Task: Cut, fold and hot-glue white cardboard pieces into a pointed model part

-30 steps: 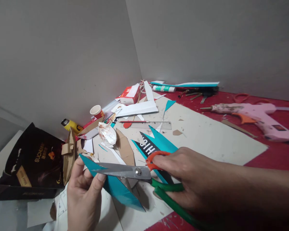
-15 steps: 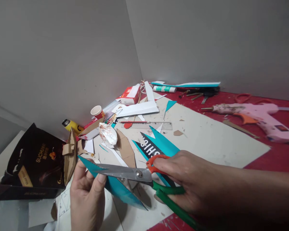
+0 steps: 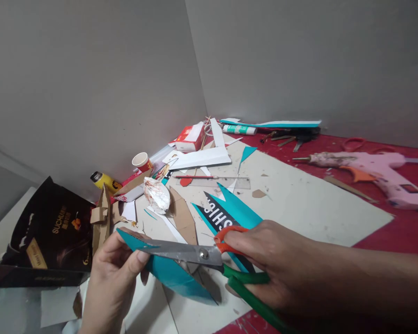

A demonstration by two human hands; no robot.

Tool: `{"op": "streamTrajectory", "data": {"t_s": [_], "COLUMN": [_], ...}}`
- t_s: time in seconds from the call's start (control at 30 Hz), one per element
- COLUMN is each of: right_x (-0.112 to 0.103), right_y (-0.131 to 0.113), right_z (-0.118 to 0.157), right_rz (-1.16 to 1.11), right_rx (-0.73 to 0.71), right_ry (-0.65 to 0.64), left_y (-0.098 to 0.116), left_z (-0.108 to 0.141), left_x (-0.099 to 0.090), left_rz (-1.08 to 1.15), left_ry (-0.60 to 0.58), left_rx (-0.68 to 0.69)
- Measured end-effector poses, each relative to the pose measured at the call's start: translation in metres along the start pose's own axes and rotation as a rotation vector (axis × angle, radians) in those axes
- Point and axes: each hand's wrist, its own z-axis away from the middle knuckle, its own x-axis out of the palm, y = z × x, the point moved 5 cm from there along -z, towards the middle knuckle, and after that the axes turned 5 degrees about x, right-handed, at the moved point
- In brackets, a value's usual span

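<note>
Pinched between the thumb and fingers of my left hand (image 3: 116,273) is a teal piece of cardboard (image 3: 176,278), held tilted above the table. My right hand (image 3: 264,264) grips a pair of scissors (image 3: 191,253) with one orange and one green handle. Their blades lie across the upper part of the teal cardboard, close to my left thumb. Just beyond the scissors rests another teal and black cardboard piece (image 3: 226,208) with pointed ends and white lettering, partly covered by my right hand. A brown curved cardboard piece (image 3: 183,215) lies behind the blades.
On the right lies a pink glue gun (image 3: 379,171). A black box (image 3: 52,232) stands at the left, near a yellow bottle (image 3: 106,182) and a paper cup (image 3: 141,161). A clear ruler (image 3: 230,182), a red box (image 3: 189,138) and several paper scraps lie farther back by the grey walls.
My left hand has shifted left and turned slightly, with its fingers lower around the teal cardboard. The scissors stay across the cardboard, and the whole view has moved only a little.
</note>
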Motion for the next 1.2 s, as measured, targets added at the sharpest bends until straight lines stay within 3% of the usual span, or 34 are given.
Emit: {"op": "streamTrajectory", "data": {"t_s": [0.23,0.73,1.2], "right_x": [-0.001,-0.010,-0.002], "right_y": [0.001,-0.004,0.004], "right_z": [0.001,0.001,0.000], "right_rz": [0.011,0.018,0.010], "right_rx": [0.026,0.034,0.031], "right_ry": [0.009,-0.028,-0.029], "left_y": [-0.001,0.002,-0.009], "left_z": [0.001,0.001,0.002], "left_x": [0.006,0.004,0.009], "left_rz": [0.084,0.036,0.078], "left_ry": [0.025,-0.081,-0.009], "left_rx": [0.017,0.007,-0.021]}}
